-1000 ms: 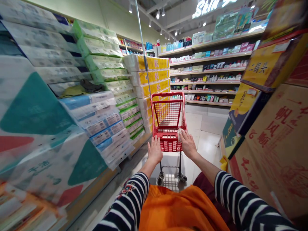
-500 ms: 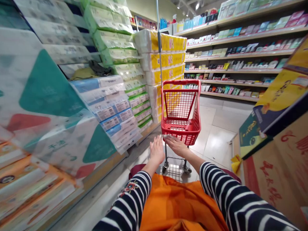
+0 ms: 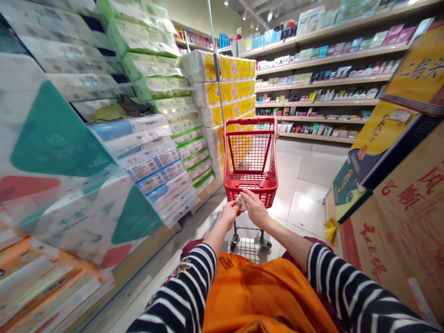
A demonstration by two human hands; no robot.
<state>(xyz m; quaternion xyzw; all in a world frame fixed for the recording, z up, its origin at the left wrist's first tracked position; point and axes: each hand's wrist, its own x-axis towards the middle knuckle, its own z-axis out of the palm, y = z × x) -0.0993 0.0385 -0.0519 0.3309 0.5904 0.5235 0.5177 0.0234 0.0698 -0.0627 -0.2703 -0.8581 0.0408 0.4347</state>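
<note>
Left hand (image 3: 229, 215) and right hand (image 3: 255, 210) both grasp the crumpled white wad (image 3: 241, 202) at the 6 o'clock edge of the red cart (image 3: 250, 177); contact with the cart cannot be determined. From the cart, yellow packs (image 3: 231, 90) stand at 11 o'clock.

Cart (image 3: 268, 198) solid red, mesh in a grid patt.; wad (image 3: 242, 202) whitish. L sleeve (image 3: 183, 296) & R sleeve (image 3: 350, 291) navy w/ white stripes, L one w/ reddish floral motif. Apron (image 3: 263, 296) plain orange; trousers (image 3: 189, 247) maroon.

L side: big pack (image 3: 97, 203) white w/ teal & red shapes; packs above floor (image 3: 45, 282) orange/white; stack (image 3: 149, 60) lt green & white; low packs (image 3: 152, 166) blue/white; tall stack (image 3: 225, 92) yellow & white.

R side: carton (image 3: 423, 208) brown w/ red lettering; box (image 3: 371, 152) yellow/navy; lower box (image 3: 350, 189) dk green & yellow. Floor tiles (image 3: 305, 203) off-white.
</note>
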